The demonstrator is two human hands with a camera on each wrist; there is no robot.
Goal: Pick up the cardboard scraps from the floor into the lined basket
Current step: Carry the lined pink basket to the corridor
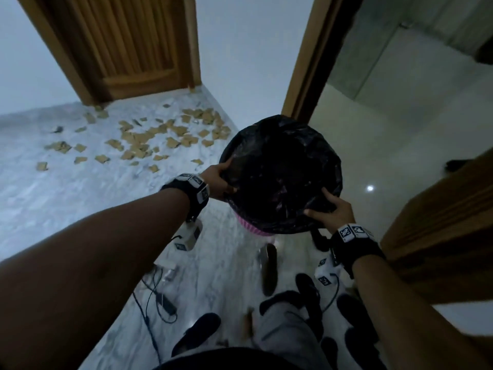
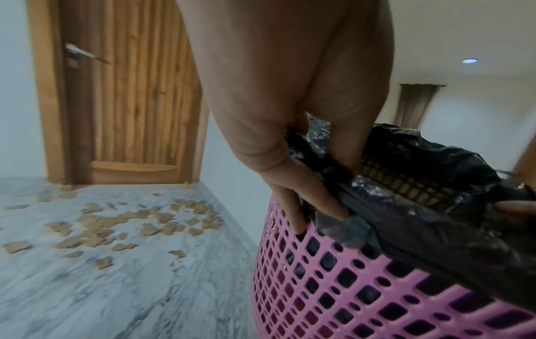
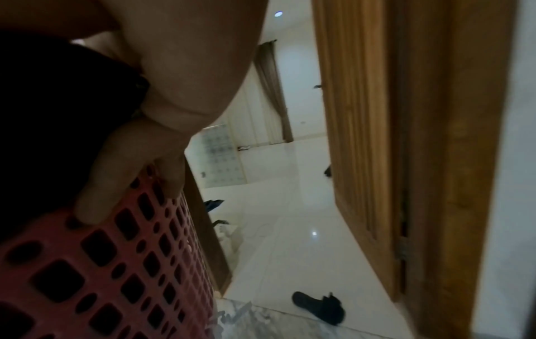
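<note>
A pink perforated basket (image 1: 252,228) (image 2: 362,286) (image 3: 101,263) lined with a black plastic bag (image 1: 282,172) (image 2: 435,199) is held up off the floor between both hands. My left hand (image 1: 220,180) (image 2: 293,174) grips its left rim, thumb inside over the bag, fingers down the outer wall. On the near right rim my right hand (image 1: 329,209) (image 3: 145,146) grips the same way. Several brown cardboard scraps (image 1: 149,137) (image 2: 124,222) lie scattered on the grey marble floor (image 1: 66,188) ahead and to the left, in front of a shut wooden door (image 1: 128,46).
An open doorway with a wooden frame (image 1: 306,76) leads right onto white tile. An open wooden door leaf (image 1: 440,225) (image 3: 406,160) stands close on my right. Dark slippers (image 1: 269,265) (image 3: 319,307), a cable (image 1: 154,300) and my feet are on the floor below.
</note>
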